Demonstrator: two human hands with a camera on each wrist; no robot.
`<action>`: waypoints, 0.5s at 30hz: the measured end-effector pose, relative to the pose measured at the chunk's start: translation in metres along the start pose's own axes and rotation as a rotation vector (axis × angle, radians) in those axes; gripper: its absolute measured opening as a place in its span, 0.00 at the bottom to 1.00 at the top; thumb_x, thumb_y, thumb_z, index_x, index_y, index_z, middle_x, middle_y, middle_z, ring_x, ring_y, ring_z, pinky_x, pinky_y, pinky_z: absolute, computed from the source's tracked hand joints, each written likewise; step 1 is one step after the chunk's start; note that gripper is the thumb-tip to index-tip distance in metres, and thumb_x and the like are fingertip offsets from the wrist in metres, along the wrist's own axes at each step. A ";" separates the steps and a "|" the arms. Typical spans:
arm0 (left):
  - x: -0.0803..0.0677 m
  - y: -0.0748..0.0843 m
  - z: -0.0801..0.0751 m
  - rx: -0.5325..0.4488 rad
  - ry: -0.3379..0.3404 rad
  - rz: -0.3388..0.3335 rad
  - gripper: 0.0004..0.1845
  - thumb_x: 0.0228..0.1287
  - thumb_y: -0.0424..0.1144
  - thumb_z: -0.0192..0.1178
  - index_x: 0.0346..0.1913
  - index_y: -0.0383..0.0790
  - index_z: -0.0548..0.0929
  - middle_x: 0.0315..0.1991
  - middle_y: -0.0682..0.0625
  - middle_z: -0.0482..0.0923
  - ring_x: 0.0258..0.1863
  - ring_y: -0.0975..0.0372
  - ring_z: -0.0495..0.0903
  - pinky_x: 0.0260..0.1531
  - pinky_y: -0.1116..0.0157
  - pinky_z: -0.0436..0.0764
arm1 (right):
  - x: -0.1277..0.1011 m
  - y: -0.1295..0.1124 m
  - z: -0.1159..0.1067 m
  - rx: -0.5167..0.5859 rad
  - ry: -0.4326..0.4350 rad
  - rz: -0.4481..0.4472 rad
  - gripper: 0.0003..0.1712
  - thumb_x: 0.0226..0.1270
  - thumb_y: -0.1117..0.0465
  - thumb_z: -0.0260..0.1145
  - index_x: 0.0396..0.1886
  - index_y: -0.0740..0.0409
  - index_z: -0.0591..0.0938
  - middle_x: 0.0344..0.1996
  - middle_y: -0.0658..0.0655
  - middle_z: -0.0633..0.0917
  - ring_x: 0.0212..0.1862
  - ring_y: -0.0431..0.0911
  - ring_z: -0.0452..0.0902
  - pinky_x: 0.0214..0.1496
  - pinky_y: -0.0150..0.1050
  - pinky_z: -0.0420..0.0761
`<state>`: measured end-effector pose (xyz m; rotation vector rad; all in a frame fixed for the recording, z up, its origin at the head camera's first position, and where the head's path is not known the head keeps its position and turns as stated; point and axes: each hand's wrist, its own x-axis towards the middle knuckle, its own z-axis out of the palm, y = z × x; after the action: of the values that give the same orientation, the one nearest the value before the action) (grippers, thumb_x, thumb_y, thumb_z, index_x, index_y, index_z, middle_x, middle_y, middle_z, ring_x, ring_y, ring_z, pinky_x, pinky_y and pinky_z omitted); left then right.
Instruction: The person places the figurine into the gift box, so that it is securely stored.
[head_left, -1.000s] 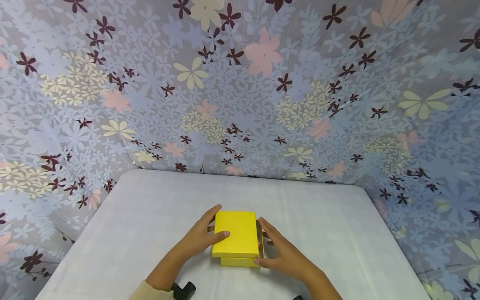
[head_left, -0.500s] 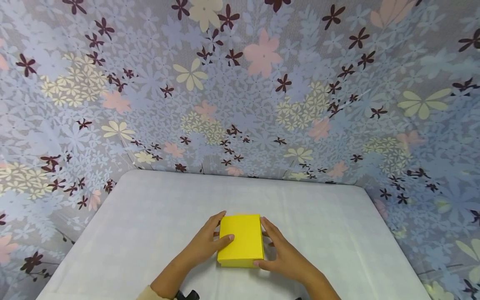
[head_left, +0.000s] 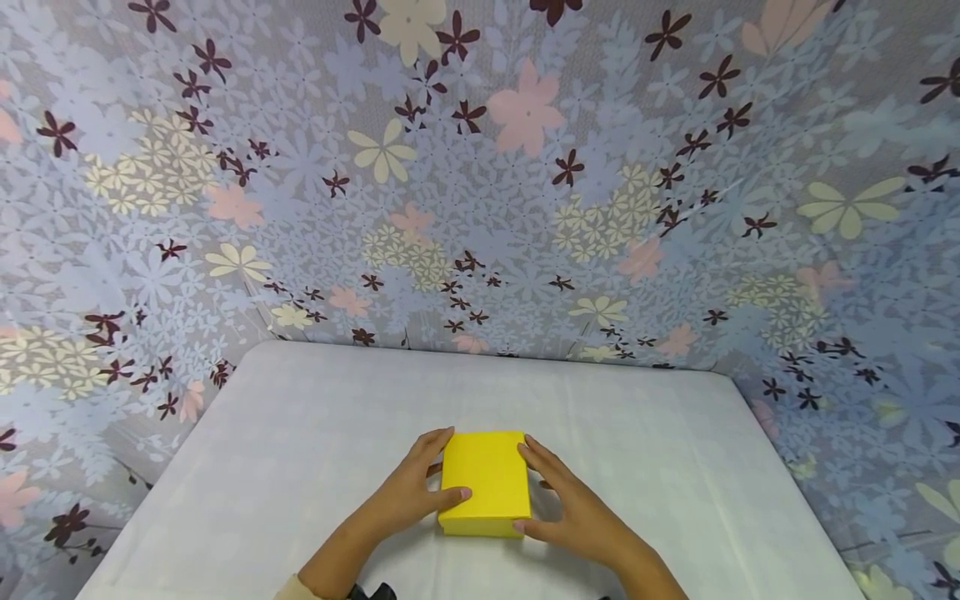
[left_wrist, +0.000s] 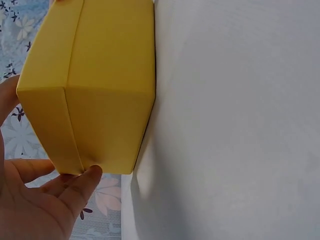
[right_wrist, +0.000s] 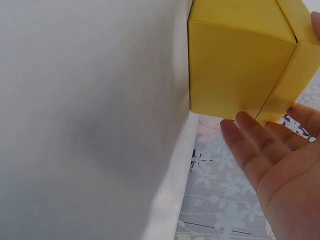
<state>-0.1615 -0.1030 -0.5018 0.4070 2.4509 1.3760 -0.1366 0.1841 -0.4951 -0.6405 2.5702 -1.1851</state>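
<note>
Item: yellow box [head_left: 485, 481], rectangular, lid seated on the base, standing flat on the bench [head_left: 300, 433] near its front edge, centred between both hands.

Left hand [head_left: 408, 492]: set against the box's left side; thumb lying over the lid's near left part, fingers reaching along the far left side. In the left wrist view the fingertips [left_wrist: 85, 177] touch a lower corner of the box [left_wrist: 95, 85]. Grip: curled lightly round the box.

Right hand [head_left: 570, 508]: set against the box's right side; thumb tip at the near right corner, fingers stretched along the right wall. In the right wrist view the fingers [right_wrist: 250, 135] meet the box's [right_wrist: 240, 65] edge. Grip: holding the box.

Surface: bench covered in white cloth.

Surround: floral fabric backdrop [head_left: 480, 167], grey-blue with pink, cream and maroon flowers, enclosing the bench behind and at both sides.
</note>
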 end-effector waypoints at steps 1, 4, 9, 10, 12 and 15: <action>0.000 0.000 0.000 -0.003 0.002 0.007 0.51 0.53 0.64 0.66 0.76 0.62 0.51 0.77 0.52 0.49 0.70 0.52 0.66 0.67 0.53 0.72 | 0.000 0.000 0.000 0.005 -0.002 0.002 0.55 0.55 0.34 0.68 0.77 0.29 0.48 0.78 0.39 0.44 0.74 0.47 0.61 0.67 0.49 0.73; -0.001 0.001 0.000 -0.008 0.002 0.013 0.50 0.53 0.64 0.66 0.75 0.65 0.51 0.77 0.53 0.49 0.71 0.53 0.66 0.66 0.53 0.73 | -0.002 0.000 -0.001 -0.002 -0.006 0.005 0.55 0.55 0.34 0.68 0.77 0.32 0.48 0.79 0.42 0.45 0.71 0.48 0.65 0.66 0.49 0.74; -0.003 0.001 0.000 0.004 -0.014 -0.001 0.48 0.53 0.65 0.65 0.74 0.69 0.51 0.78 0.58 0.48 0.68 0.51 0.69 0.63 0.53 0.75 | -0.003 0.000 0.000 0.010 -0.024 0.022 0.56 0.56 0.35 0.68 0.78 0.36 0.48 0.79 0.45 0.45 0.68 0.52 0.69 0.64 0.48 0.75; -0.003 0.000 0.000 0.003 -0.018 -0.002 0.48 0.53 0.65 0.65 0.74 0.68 0.52 0.78 0.59 0.47 0.68 0.50 0.69 0.63 0.52 0.75 | -0.003 0.000 0.000 0.015 -0.027 0.026 0.56 0.56 0.36 0.68 0.78 0.36 0.47 0.79 0.45 0.45 0.68 0.52 0.69 0.64 0.48 0.76; -0.003 0.000 0.000 0.010 -0.020 0.002 0.47 0.54 0.64 0.65 0.75 0.66 0.53 0.78 0.60 0.46 0.67 0.50 0.70 0.63 0.52 0.76 | -0.002 0.001 0.001 0.013 -0.030 0.033 0.56 0.56 0.35 0.68 0.78 0.36 0.47 0.79 0.45 0.45 0.68 0.53 0.70 0.64 0.48 0.76; -0.002 0.000 -0.001 0.014 -0.028 0.001 0.47 0.55 0.64 0.65 0.75 0.65 0.53 0.78 0.60 0.46 0.67 0.50 0.70 0.63 0.51 0.75 | -0.001 0.002 0.003 0.000 -0.036 0.043 0.56 0.55 0.35 0.68 0.78 0.36 0.47 0.79 0.45 0.44 0.68 0.52 0.69 0.64 0.47 0.76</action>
<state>-0.1601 -0.1047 -0.5006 0.4277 2.4394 1.3447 -0.1350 0.1840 -0.4988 -0.5981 2.5408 -1.1499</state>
